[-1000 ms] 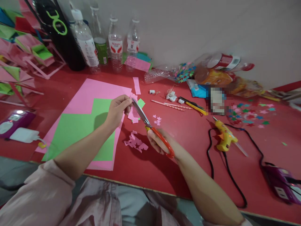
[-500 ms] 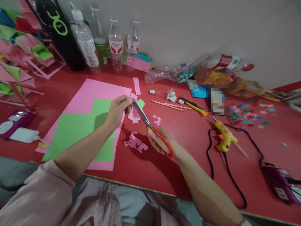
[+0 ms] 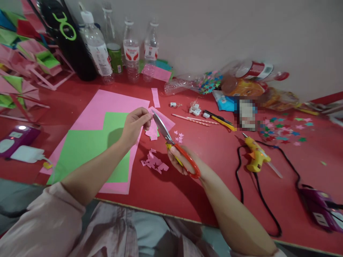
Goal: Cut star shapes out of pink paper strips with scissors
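Note:
My left hand (image 3: 136, 123) is closed in a pinch on a piece of pink paper (image 3: 168, 122), which spreads to the right behind the scissor blades. In my right hand (image 3: 178, 160) are scissors (image 3: 164, 130) with orange-red and yellow handles; their tips point up-left, close to my left fingertips. The blades look nearly together. Below them lie pink paper scraps (image 3: 155, 162) with star-shaped holes, and several small pink stars (image 3: 179, 137) sit to the right. Under my left forearm a green sheet (image 3: 88, 153) rests on a larger pink sheet (image 3: 91, 107).
A yellow glue gun (image 3: 255, 155) with a black cord lies at the right, near scattered paper stars (image 3: 286, 130). Striped straws (image 3: 191, 120) and a yellow cutter knife (image 3: 222, 122) lie behind. Bottles (image 3: 131, 53) and a black flask (image 3: 72, 46) stand along the wall. Paper models (image 3: 40, 57) fill the left.
The pink paper by my left fingers has turned and now shows a broad face to the right of the blades. The scissors have shifted very slightly; the handles look spread a little wider.

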`<state>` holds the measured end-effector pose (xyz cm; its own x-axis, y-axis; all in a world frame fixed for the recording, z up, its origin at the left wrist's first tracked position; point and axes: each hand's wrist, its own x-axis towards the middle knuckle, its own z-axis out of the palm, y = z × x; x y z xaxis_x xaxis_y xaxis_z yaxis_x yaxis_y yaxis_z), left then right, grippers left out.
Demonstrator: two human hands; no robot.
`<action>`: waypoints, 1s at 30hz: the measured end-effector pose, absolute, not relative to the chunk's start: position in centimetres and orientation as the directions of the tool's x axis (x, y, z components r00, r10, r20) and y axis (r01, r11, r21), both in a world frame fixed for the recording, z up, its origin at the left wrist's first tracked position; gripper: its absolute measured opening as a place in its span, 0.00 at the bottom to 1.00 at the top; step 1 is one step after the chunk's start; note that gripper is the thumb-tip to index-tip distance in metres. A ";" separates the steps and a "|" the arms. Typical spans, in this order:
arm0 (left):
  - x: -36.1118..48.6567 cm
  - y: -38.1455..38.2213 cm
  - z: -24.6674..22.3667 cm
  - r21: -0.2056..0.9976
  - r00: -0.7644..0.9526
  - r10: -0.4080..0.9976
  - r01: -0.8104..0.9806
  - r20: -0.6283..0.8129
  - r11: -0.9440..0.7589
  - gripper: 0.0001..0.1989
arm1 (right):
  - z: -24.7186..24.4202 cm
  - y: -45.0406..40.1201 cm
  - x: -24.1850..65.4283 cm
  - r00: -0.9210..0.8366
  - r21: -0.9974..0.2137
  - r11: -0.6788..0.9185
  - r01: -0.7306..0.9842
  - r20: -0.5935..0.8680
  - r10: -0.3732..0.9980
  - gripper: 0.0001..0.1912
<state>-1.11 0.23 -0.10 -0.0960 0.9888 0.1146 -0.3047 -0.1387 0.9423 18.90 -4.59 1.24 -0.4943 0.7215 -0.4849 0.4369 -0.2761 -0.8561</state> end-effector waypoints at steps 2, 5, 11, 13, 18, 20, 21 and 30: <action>-1.1 0.2 -0.2 0.939 -0.089 0.989 -0.314 0.114 -0.136 0.07 | 1.2 -4.6 18.9 -0.501 -0.858 -0.272 0.437 -0.483 0.719 0.28; -1.2 0.3 -0.3 0.932 -0.111 0.986 -0.327 0.126 -0.156 0.05 | 1.2 -4.6 19.0 -0.501 -0.856 -0.272 0.440 -0.485 0.717 0.27; -1.2 0.5 -0.4 0.927 -0.131 0.983 -0.336 0.126 -0.164 0.06 | 1.3 -4.7 18.9 -0.519 -0.873 -0.262 0.412 -0.461 0.720 0.27; -1.1 0.4 -0.4 0.928 -0.129 0.984 -0.335 0.123 -0.159 0.06 | 1.4 -4.9 18.8 -0.515 -0.883 -0.256 0.393 -0.443 0.734 0.27; -0.8 0.1 -0.4 0.931 -0.121 0.985 -0.332 0.119 -0.153 0.07 | 1.6 -5.1 18.3 -0.501 -0.887 -0.290 0.360 -0.446 0.742 0.27; -0.7 0.2 -0.5 0.931 -0.126 0.984 -0.329 0.124 -0.160 0.06 | 1.5 -5.1 18.2 -0.501 -0.884 -0.294 0.362 -0.451 0.738 0.26; -0.7 0.2 -0.6 0.930 -0.136 0.982 -0.326 0.132 -0.170 0.06 | 1.4 -5.0 18.2 -0.498 -0.882 -0.297 0.366 -0.455 0.738 0.27; -0.8 0.7 -1.2 0.931 -0.172 0.965 -0.276 0.196 -0.238 0.05 | 1.2 -5.6 17.9 -0.440 -0.881 -0.294 0.370 -0.445 0.780 0.26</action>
<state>-0.80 0.66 -1.23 -0.1722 0.9654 0.1957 -0.2756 -0.2379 0.9314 17.93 -5.61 1.23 -0.4403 0.7796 -0.4453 0.3702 -0.2942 -0.8811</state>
